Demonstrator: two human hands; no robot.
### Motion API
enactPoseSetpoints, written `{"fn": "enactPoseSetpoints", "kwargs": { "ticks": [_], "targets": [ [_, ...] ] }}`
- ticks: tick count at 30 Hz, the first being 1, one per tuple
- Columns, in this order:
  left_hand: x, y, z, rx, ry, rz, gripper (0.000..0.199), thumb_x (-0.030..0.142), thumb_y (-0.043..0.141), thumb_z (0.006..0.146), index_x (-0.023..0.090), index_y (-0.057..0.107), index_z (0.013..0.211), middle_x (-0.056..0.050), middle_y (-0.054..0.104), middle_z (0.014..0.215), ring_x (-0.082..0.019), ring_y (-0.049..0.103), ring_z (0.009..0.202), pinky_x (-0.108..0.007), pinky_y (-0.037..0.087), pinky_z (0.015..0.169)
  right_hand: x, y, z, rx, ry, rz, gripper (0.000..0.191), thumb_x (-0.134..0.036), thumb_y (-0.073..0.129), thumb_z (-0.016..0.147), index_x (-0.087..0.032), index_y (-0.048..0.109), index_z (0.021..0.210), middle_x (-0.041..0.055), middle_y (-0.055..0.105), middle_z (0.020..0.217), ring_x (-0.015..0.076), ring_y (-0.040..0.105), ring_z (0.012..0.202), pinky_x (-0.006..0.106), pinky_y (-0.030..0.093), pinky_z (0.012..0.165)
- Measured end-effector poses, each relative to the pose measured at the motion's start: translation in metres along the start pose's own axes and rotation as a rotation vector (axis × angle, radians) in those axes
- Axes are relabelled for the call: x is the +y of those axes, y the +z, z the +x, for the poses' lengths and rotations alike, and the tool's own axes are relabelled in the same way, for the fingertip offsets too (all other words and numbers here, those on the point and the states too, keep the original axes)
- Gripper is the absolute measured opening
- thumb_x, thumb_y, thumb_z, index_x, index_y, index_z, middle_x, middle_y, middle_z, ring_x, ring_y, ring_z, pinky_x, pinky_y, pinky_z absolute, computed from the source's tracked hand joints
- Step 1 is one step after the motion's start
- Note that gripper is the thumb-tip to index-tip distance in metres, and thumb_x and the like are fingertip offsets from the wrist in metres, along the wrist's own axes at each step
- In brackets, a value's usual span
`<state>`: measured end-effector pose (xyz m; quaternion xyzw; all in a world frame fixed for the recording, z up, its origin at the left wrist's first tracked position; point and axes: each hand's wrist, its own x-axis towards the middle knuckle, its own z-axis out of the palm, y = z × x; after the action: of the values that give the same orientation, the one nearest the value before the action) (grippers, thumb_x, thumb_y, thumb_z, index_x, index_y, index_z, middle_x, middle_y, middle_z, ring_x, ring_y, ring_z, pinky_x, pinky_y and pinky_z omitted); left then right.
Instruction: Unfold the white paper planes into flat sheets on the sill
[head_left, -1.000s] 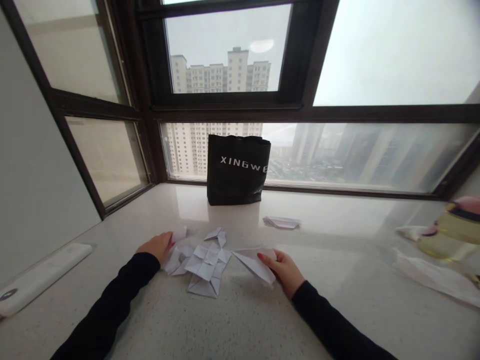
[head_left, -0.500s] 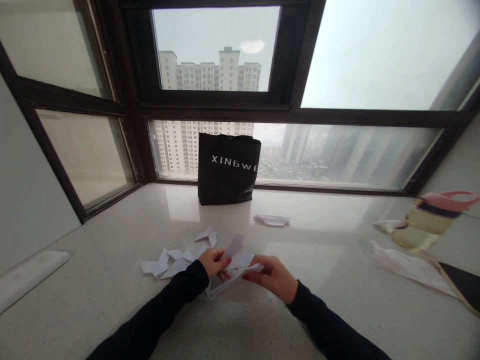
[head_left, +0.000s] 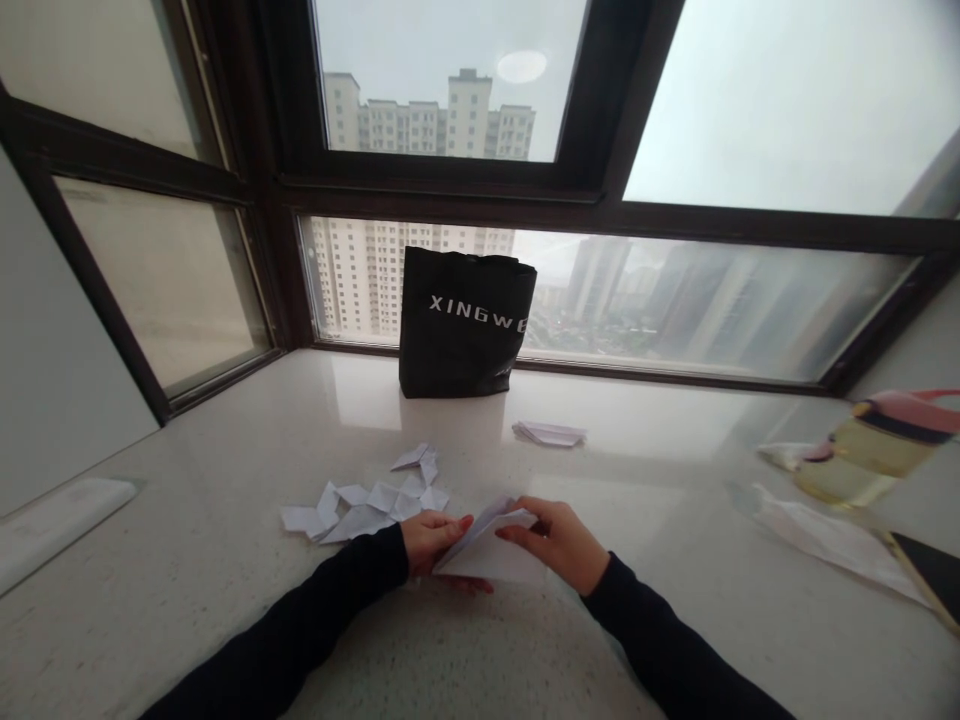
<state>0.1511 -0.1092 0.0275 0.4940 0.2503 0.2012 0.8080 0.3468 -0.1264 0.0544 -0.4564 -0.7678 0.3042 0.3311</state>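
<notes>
Between my hands is a folded sheet of white paper [head_left: 495, 555], held just above the sill top. My left hand [head_left: 435, 545] grips its left end, thumb on top and fingers underneath. At the upper right edge, my right hand [head_left: 555, 540] pinches the paper between thumb and fingers. Several small folded paper pieces [head_left: 367, 510] lie together to the left, just beyond my left forearm. Farther off, a flat folded paper strip [head_left: 551, 434] rests on the sill. The inner folds of the held paper are partly hidden by my fingers.
A black bag [head_left: 465, 325] with white lettering stands against the window. On the right are a bottle with a pink lid [head_left: 874, 450], a whitish crumpled wrapper [head_left: 832, 540] and a dark flat device [head_left: 930, 570]. A long white object [head_left: 67, 525] lies at the left edge.
The paper has turned and its loose upright flap has come down into a flatter fold. My left hand has shifted lower around its left end. The view has tilted slightly.
</notes>
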Motion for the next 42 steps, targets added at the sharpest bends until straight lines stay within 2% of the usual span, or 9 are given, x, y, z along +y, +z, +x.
{"fn": "enactPoseSetpoints", "kwargs": {
  "ticks": [10, 14, 17, 20, 22, 27, 32, 36, 42],
  "targets": [
    [-0.007, 0.005, -0.003, 0.047, 0.071, 0.206, 0.041, 0.037, 0.066, 0.057, 0.018, 0.059, 0.092, -0.004, 0.064, 0.078, -0.021, 0.06, 0.077, -0.028, 0.045, 0.062, 0.001, 0.006, 0.0, 0.061, -0.022, -0.098, 0.012, -0.03, 0.058, 0.067, -0.02, 0.061, 0.073, -0.0019, 0.055, 0.054, 0.0104, 0.045, 0.045, 0.021, 0.034, 0.044],
    [-0.006, 0.003, -0.001, 0.064, 0.123, 0.231, 0.036, 0.036, 0.062, 0.062, 0.015, 0.059, 0.091, -0.006, 0.063, 0.077, -0.02, 0.061, 0.073, -0.024, 0.046, 0.055, 0.006, 0.006, 0.003, 0.303, 0.052, 0.059, 0.051, -0.031, 0.069, 0.053, -0.021, 0.052, 0.1, 0.0004, 0.054, 0.074, 0.0117, 0.047, 0.055, 0.022, 0.037, 0.048],
    [-0.004, 0.004, 0.0, 0.07, 0.176, 0.246, 0.054, 0.035, 0.062, 0.063, 0.015, 0.046, 0.11, -0.006, 0.062, 0.073, -0.02, 0.062, 0.068, -0.023, 0.046, 0.051, 0.011, 0.002, 0.005, 0.123, 0.165, 0.281, 0.042, -0.038, 0.067, 0.055, -0.017, 0.057, 0.09, 0.0004, 0.056, 0.07, 0.0117, 0.049, 0.056, 0.022, 0.037, 0.048],
    [-0.001, 0.014, -0.005, 0.097, 0.297, 0.281, 0.084, 0.031, 0.059, 0.068, 0.021, 0.002, 0.128, -0.004, 0.062, 0.067, -0.02, 0.062, 0.066, -0.024, 0.046, 0.049, 0.015, -0.001, 0.005, -0.092, 0.217, 0.39, 0.033, -0.045, 0.057, 0.063, -0.013, 0.061, 0.072, 0.0006, 0.058, 0.059, 0.0114, 0.051, 0.051, 0.023, 0.039, 0.048],
    [0.002, 0.023, -0.009, 0.072, 0.361, 0.299, 0.088, 0.029, 0.056, 0.071, 0.022, -0.012, 0.127, -0.005, 0.063, 0.067, -0.02, 0.062, 0.065, -0.024, 0.046, 0.049, 0.016, -0.001, 0.003, -0.152, 0.233, 0.408, 0.037, -0.047, 0.056, 0.063, -0.012, 0.062, 0.071, 0.0016, 0.059, 0.059, 0.0121, 0.053, 0.05, 0.023, 0.04, 0.048],
    [0.004, 0.035, -0.012, 0.023, 0.392, 0.295, 0.084, 0.029, 0.055, 0.073, 0.021, -0.008, 0.128, -0.005, 0.063, 0.067, -0.019, 0.062, 0.064, -0.023, 0.047, 0.048, 0.019, 0.001, 0.001, -0.207, 0.271, 0.394, 0.048, -0.056, 0.055, 0.058, -0.012, 0.064, 0.075, 0.0048, 0.063, 0.066, 0.0159, 0.057, 0.06, 0.025, 0.043, 0.053],
    [-0.003, 0.019, 0.003, 0.279, 0.313, 0.287, 0.086, 0.047, 0.057, 0.063, 0.017, 0.005, 0.124, -0.004, 0.063, 0.067, -0.016, 0.06, 0.047, -0.019, 0.042, 0.035, 0.049, -0.027, 0.012, 0.058, 0.376, 0.144, 0.041, -0.053, 0.055, 0.06, -0.012, 0.06, 0.062, 0.0001, 0.058, 0.054, 0.0131, 0.053, 0.051, 0.022, 0.038, 0.046],
    [-0.011, 0.01, 0.012, 0.348, 0.267, 0.393, 0.059, 0.057, 0.048, 0.063, 0.014, 0.038, 0.102, 0.001, 0.06, 0.05, -0.003, 0.035, 0.02, -0.013, 0.023, 0.023, 0.082, -0.069, 0.02, 0.332, 0.505, -0.169, 0.034, -0.042, 0.056, 0.066, -0.014, 0.049, 0.048, -0.0044, 0.045, 0.041, 0.0116, 0.048, 0.047, 0.022, 0.034, 0.044],
    [-0.018, 0.013, 0.013, 0.396, 0.271, 0.433, 0.049, 0.056, 0.049, 0.062, 0.013, 0.049, 0.085, 0.007, 0.049, 0.036, -0.002, 0.031, 0.023, -0.013, 0.017, 0.025, 0.104, -0.089, 0.036, 0.393, 0.697, -0.456, 0.024, -0.033, 0.046, 0.08, -0.012, 0.054, 0.073, -0.0008, 0.056, 0.071, 0.0112, 0.053, 0.062, 0.027, 0.043, 0.057]
  ]
}}
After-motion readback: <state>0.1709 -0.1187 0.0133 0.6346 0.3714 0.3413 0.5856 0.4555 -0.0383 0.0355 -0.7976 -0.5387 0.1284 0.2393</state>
